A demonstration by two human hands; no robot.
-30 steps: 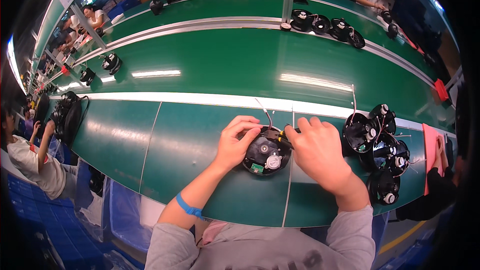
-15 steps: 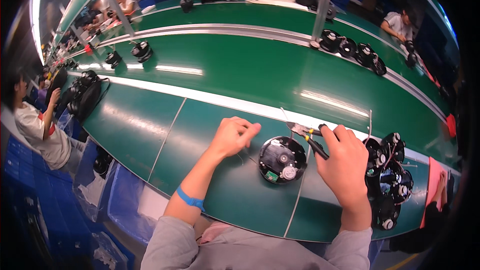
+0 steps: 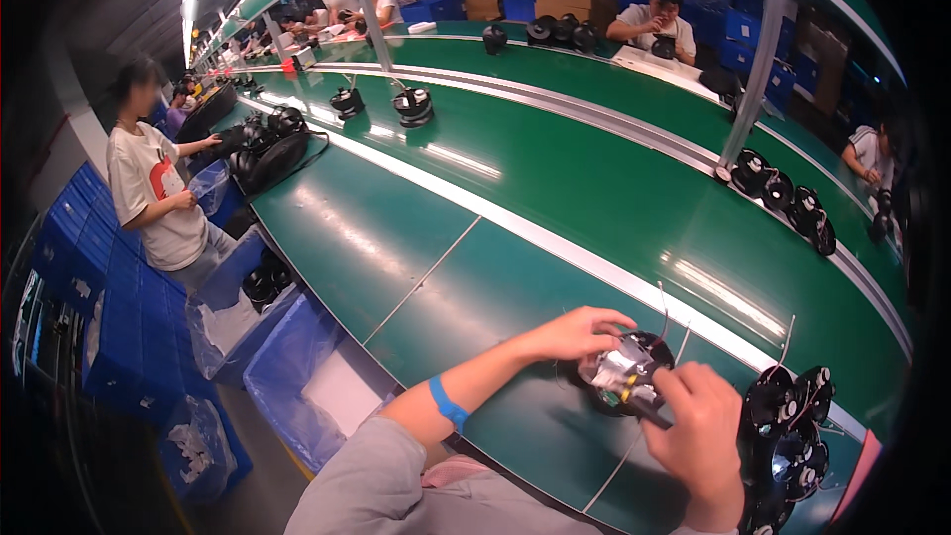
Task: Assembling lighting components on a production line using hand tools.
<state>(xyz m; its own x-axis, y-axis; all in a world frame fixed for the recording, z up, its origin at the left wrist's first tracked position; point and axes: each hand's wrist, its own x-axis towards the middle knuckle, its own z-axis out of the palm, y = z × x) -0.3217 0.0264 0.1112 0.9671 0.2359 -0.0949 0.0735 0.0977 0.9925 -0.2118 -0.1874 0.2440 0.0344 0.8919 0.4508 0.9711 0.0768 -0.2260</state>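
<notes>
Here's the left hand (image 3: 577,335), fingers bent over the left edge of the round black unit (image 3: 649,341); whether they pinch it, I can't tell. The unit lies between both hands' fingers, and a loose left hold could let it skid. The right hand (image 3: 699,414) has its fingers curled round the pliers (image 3: 650,404): a slip might scratch the unit or nick the thin wire (image 3: 665,307) beyond the fingers. A stray knuckle could knock the clustered units (image 3: 773,401) to their right.

Around them: far left of the fingers, a co-worker (image 3: 158,183), then a lined blue bin (image 3: 272,376); beneath the fingers, a glossy green bench (image 3: 446,327); beyond, a green belt (image 3: 594,198).
</notes>
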